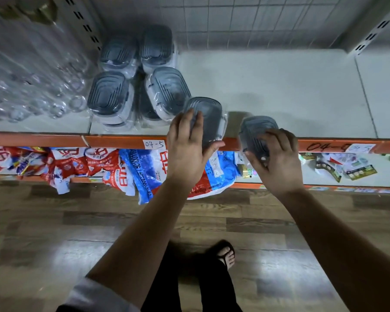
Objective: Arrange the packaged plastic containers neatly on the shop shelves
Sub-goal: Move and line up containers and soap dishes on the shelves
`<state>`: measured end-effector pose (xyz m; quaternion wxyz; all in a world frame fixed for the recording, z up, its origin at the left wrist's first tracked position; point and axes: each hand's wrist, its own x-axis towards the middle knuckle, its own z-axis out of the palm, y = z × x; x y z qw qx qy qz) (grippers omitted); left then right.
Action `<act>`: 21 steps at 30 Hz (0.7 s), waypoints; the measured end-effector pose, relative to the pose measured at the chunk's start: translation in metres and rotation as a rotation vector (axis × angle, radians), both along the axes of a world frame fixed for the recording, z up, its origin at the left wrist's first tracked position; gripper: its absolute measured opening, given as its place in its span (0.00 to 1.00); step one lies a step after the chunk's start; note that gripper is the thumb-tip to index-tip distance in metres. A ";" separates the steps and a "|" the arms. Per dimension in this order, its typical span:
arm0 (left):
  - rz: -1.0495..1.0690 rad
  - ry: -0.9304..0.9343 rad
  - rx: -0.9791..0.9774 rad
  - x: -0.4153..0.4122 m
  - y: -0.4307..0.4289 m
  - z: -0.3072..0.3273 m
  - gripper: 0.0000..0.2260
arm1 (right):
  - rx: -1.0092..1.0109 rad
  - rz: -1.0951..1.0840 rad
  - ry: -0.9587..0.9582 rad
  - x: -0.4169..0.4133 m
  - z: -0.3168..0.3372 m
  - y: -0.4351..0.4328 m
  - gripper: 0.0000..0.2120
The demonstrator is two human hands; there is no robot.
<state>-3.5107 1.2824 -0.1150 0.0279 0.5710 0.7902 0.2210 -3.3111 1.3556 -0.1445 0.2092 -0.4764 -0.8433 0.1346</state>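
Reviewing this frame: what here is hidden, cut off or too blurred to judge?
Head view, the only one:
- left container: near end covered by the left hand; whether it sits on the shelf is unclear.
- right container: near side covered by the right hand.
- glassware: blurred, cannot be counted.
- handwritten number on the shelf edge: last figure unreadable.

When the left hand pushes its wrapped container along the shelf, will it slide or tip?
Probably slides: the container wears glossy clear film on a smooth shelf. Likely light, one left hand holds it. Broad oval shape should resist tipping.
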 end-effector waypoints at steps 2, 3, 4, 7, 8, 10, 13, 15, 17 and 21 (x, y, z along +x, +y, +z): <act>-0.026 0.038 -0.022 0.004 0.006 -0.002 0.35 | -0.009 -0.006 -0.012 -0.002 -0.001 0.002 0.21; -0.035 0.050 -0.050 0.006 0.009 -0.004 0.35 | -0.016 -0.011 -0.012 -0.003 -0.001 0.003 0.21; -0.041 0.059 -0.085 0.008 0.013 -0.007 0.35 | -0.027 -0.020 -0.010 -0.004 0.000 0.004 0.21; -0.052 0.092 -0.159 0.011 0.024 -0.015 0.37 | -0.061 -0.047 0.005 -0.004 0.000 0.007 0.22; -0.055 0.101 -0.166 0.012 0.027 -0.017 0.37 | -0.066 -0.053 0.006 -0.003 0.000 0.008 0.22; -0.065 0.111 -0.180 0.014 0.034 -0.020 0.38 | -0.061 -0.056 0.002 0.000 0.000 0.010 0.22; -0.085 0.104 -0.235 0.020 0.042 -0.028 0.36 | -0.063 -0.066 -0.010 0.005 -0.002 0.009 0.23; -0.103 0.050 -0.283 0.022 0.046 -0.036 0.35 | -0.071 -0.066 -0.012 0.007 -0.004 0.008 0.22; -0.106 0.059 -0.324 0.022 0.051 -0.041 0.36 | -0.087 -0.067 -0.015 0.008 -0.005 0.008 0.22; -0.086 0.238 -0.333 0.015 0.062 -0.040 0.33 | -0.069 -0.074 -0.013 0.005 -0.005 0.008 0.21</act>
